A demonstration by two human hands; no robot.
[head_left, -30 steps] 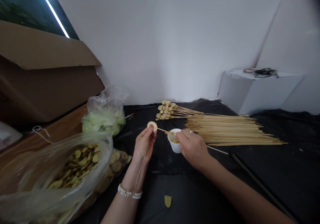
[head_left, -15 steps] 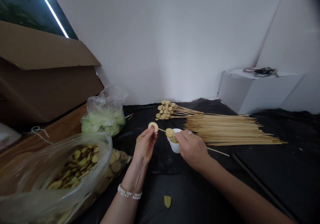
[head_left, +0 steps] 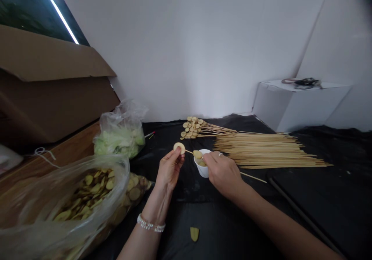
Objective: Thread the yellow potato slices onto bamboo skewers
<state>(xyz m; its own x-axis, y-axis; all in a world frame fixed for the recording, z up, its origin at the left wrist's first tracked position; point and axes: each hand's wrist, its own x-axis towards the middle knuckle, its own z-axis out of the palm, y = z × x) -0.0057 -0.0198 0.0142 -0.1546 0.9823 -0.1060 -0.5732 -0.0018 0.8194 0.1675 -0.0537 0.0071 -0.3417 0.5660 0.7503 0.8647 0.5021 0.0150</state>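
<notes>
My left hand pinches a pale round potato slice between thumb and fingers. The tip of a thin wooden skewer meets or nearly meets this slice; I cannot tell if it has pierced it. Another potato slice is threaded on the skewer, between my two hands. My right hand is closed around the skewer, whose tail sticks out behind it to the right. Beneath the threaded slice and beside my right fingers stands a white cup with pale slices in it.
Bare skewers lie in a wide bundle at right. Finished potato skewers are piled behind the cup. On the left are an open bag of slices and a bag of leafy greens. One slice lies in front.
The threaded slice has turned on the skewer and shows narrower. My left hand with its slice has shifted slightly right; my right hand has hardly moved.
</notes>
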